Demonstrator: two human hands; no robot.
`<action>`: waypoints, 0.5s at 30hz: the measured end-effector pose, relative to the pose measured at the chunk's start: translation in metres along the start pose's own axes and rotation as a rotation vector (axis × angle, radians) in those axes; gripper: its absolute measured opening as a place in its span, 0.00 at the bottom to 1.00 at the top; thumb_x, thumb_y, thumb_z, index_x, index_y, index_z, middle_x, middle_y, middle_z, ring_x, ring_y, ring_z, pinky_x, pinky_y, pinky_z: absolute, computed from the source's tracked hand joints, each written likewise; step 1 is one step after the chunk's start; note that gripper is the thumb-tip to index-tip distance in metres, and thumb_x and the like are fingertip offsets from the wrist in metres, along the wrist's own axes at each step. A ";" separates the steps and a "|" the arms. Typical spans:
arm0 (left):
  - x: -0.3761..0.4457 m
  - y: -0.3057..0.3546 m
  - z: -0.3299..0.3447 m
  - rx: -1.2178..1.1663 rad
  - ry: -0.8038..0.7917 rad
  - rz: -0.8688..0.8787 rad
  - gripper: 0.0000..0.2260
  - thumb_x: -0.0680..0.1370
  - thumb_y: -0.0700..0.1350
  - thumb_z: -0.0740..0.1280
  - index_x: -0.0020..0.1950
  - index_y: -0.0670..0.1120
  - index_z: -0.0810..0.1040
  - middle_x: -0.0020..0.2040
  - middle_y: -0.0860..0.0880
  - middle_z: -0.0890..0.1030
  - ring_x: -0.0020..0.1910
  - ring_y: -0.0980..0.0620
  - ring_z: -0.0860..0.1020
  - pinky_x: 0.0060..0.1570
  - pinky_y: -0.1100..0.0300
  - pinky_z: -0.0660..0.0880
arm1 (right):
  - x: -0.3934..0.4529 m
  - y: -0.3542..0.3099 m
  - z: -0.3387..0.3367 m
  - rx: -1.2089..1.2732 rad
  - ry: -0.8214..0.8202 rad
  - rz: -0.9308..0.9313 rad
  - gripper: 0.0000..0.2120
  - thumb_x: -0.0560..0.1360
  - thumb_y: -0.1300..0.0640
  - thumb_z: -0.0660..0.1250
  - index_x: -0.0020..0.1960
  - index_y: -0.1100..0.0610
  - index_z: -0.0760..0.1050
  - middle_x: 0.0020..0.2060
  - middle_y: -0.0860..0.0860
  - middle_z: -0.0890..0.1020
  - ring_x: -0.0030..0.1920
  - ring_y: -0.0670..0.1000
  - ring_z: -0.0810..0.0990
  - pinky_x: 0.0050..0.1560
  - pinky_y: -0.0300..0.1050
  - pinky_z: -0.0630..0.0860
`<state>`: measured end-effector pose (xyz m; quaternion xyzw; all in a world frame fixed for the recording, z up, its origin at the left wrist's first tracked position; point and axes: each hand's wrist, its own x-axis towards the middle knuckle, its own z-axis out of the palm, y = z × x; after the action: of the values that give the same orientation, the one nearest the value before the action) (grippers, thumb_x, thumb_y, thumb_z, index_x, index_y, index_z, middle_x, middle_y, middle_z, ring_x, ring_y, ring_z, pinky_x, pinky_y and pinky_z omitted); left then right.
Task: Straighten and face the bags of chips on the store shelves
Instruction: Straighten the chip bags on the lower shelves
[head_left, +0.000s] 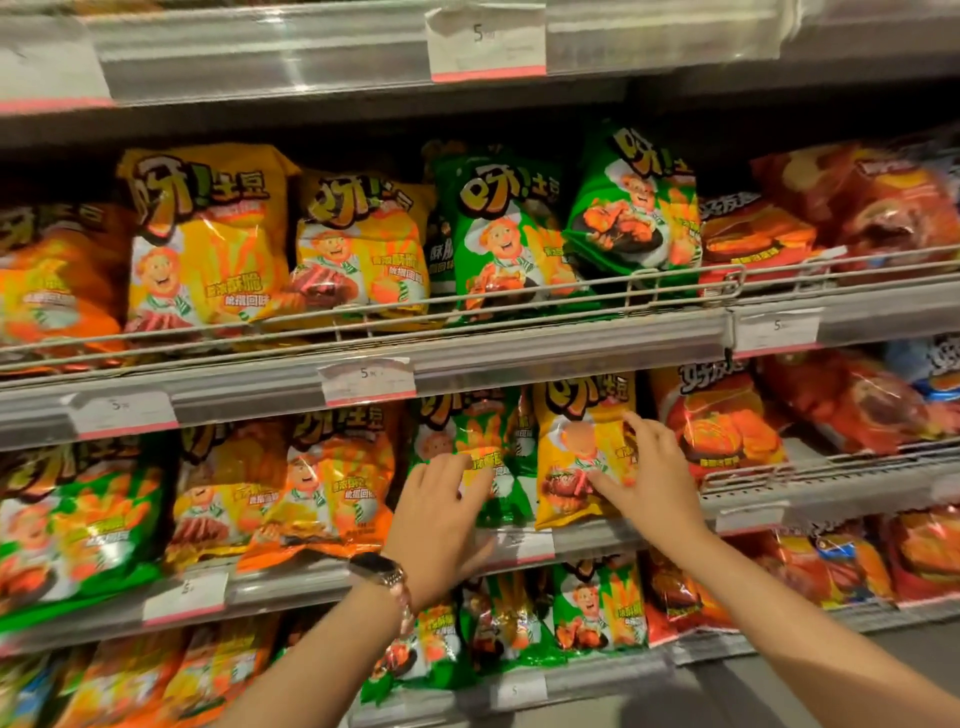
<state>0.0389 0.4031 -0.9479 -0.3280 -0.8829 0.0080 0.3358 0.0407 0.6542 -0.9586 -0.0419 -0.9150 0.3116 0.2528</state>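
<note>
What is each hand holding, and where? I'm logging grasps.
Neither hand grips anything. The left hand rests straight-fingered on the green bag's front; the right hand touches the yellow bag's front face.

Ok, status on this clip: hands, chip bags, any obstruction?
Left hand open on green chip bag. Right hand open, pressing yellow chip bag. Nothing blocking.

hands (441, 525): 2 | watch (378, 570): 1 | shelf rails (519, 353): 5 (bags uncounted)
</note>
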 end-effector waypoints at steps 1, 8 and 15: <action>-0.005 0.002 0.013 0.017 -0.148 -0.055 0.37 0.64 0.57 0.77 0.67 0.45 0.67 0.62 0.39 0.73 0.61 0.37 0.74 0.59 0.46 0.73 | 0.003 0.005 0.004 0.003 -0.045 0.063 0.41 0.70 0.42 0.71 0.76 0.51 0.55 0.73 0.57 0.60 0.71 0.58 0.63 0.67 0.55 0.67; -0.014 0.001 0.068 -0.007 -0.530 -0.319 0.47 0.75 0.41 0.70 0.77 0.58 0.36 0.77 0.42 0.35 0.76 0.40 0.37 0.74 0.44 0.45 | 0.018 0.016 0.015 0.134 -0.179 0.176 0.52 0.66 0.43 0.76 0.78 0.50 0.47 0.73 0.58 0.62 0.71 0.59 0.64 0.66 0.56 0.68; -0.013 0.000 0.074 -0.032 -0.566 -0.324 0.48 0.72 0.42 0.73 0.77 0.59 0.40 0.77 0.42 0.34 0.76 0.40 0.37 0.73 0.38 0.51 | 0.026 0.024 0.022 0.266 -0.190 0.211 0.54 0.64 0.50 0.78 0.78 0.51 0.47 0.66 0.56 0.74 0.63 0.58 0.74 0.59 0.52 0.72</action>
<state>0.0015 0.4108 -1.0126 -0.1732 -0.9820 0.0311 0.0689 0.0053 0.6670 -0.9764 -0.0741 -0.8760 0.4571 0.1346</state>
